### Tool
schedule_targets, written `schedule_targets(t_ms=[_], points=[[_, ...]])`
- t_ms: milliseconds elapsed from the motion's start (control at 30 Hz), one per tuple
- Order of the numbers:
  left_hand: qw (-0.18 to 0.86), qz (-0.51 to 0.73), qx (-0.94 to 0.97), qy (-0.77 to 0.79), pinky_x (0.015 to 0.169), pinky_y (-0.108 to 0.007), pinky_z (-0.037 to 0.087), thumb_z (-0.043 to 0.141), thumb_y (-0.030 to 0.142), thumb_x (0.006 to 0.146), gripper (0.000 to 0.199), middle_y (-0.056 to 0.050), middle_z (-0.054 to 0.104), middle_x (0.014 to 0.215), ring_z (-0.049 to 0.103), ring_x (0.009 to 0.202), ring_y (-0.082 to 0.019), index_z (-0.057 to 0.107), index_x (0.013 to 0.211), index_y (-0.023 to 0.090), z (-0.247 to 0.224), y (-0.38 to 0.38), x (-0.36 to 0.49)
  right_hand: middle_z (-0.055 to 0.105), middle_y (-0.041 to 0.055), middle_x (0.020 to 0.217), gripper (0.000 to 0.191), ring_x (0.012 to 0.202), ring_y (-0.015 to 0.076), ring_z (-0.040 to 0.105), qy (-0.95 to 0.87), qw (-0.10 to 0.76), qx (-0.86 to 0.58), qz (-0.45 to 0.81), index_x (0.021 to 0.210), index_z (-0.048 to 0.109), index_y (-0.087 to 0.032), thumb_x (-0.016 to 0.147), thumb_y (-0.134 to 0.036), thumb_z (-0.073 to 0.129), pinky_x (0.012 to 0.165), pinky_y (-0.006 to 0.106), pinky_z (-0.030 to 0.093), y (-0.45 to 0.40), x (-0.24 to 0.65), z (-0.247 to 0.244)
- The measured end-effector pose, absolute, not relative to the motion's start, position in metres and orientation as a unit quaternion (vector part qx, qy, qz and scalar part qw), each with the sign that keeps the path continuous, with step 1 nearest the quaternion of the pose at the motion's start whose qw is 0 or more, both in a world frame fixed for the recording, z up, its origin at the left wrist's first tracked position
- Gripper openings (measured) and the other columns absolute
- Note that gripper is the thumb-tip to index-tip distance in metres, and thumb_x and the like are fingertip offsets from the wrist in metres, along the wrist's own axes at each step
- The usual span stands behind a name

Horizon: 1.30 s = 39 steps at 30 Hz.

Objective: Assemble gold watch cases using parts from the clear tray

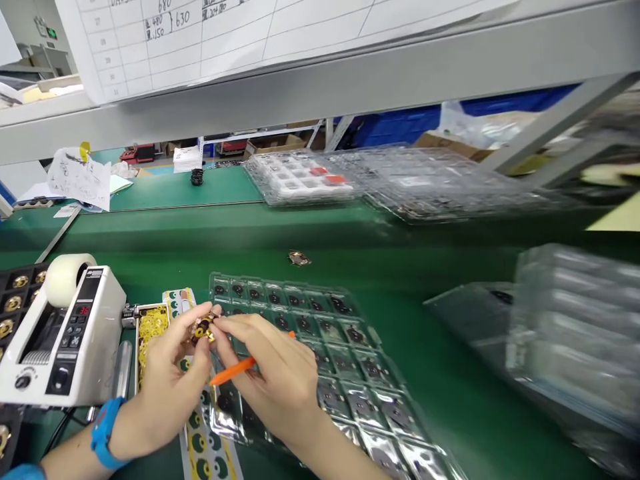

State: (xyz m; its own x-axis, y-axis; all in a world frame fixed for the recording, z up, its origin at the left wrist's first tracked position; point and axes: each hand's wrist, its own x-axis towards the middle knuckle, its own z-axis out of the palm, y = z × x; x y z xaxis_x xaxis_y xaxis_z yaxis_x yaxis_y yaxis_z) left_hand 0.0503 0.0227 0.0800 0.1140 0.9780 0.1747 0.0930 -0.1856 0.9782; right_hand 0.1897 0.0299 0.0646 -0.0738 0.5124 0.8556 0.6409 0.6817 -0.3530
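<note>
Between its thumb and fingers, my left hand (173,373) holds a small round gold-and-black part (203,328). My right hand (275,373) touches the right side of that part with thumb and index fingertips and also keeps an orange pointed tool (233,371) in its grip, the tip directed down-left. Both hands are above the left part of a clear compartment tray (345,367) filled with small dark parts. A sheet of yellow and green stickers (213,448) lies partly under my left hand. Beside it sits a narrow box of yellow pieces (151,327).
A white tape dispenser (87,333) stands at left, next to a black tray of gold round parts (13,303). A loose metallic part (299,258) lies beyond the tray. Stacked clear trays (580,333) are at right. A metal shelf bar (320,83) crosses above.
</note>
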Motion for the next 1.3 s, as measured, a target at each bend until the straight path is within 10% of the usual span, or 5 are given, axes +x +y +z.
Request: schedule_targets(t_ms=[367, 733, 933, 1300], points=[[0.444, 0.387, 0.670, 0.451, 0.104, -0.031, 0.046, 0.050, 0.020, 0.093, 0.044, -0.005, 0.063, 0.136, 0.060, 0.122, -0.022, 0.057, 0.136, 0.027, 0.070, 0.025, 0.043, 0.060, -0.0011, 0.067, 0.016, 0.056, 0.0102, 0.055, -0.719, 0.552, -0.418, 0.063, 0.078, 0.056, -0.019, 0.087, -0.007, 0.053, 0.050, 0.022, 0.042, 0.039, 0.194, 0.062], [0.489, 0.551, 0.526, 0.424, 0.095, -0.034, 0.056, 0.058, 0.016, 0.087, 0.031, -0.007, 0.071, 0.119, 0.067, 0.111, -0.023, 0.066, 0.117, 0.020, 0.086, 0.054, 0.037, 0.046, -0.0040, 0.054, 0.018, 0.046, 0.0095, 0.040, -0.607, 0.603, -0.358, 0.373, 0.063, 0.048, -0.020, 0.080, -0.021, 0.052, 0.041, 0.020, 0.034, 0.045, 0.200, 0.062], [0.420, 0.638, 0.527, 0.373, 0.096, -0.037, 0.055, 0.055, 0.014, 0.088, 0.035, -0.005, 0.071, 0.118, 0.066, 0.115, -0.026, 0.064, 0.120, 0.023, 0.112, 0.044, 0.014, 0.050, -0.0055, 0.051, 0.025, 0.042, 0.0099, 0.047, -0.788, 0.363, -0.390, 0.308, 0.065, 0.045, -0.021, 0.088, -0.011, 0.047, 0.039, 0.019, 0.032, 0.041, 0.148, 0.014], [0.416, 0.627, 0.564, 0.340, 0.098, -0.043, 0.055, 0.059, 0.017, 0.088, 0.035, -0.007, 0.070, 0.120, 0.064, 0.118, -0.029, 0.064, 0.122, 0.023, 0.124, 0.025, -0.001, 0.071, -0.0005, 0.095, 0.032, 0.082, 0.0138, 0.068, -0.827, 0.205, -0.498, 0.157, 0.097, 0.064, -0.021, 0.082, 0.002, 0.048, 0.071, 0.023, 0.053, 0.034, 0.184, 0.015]])
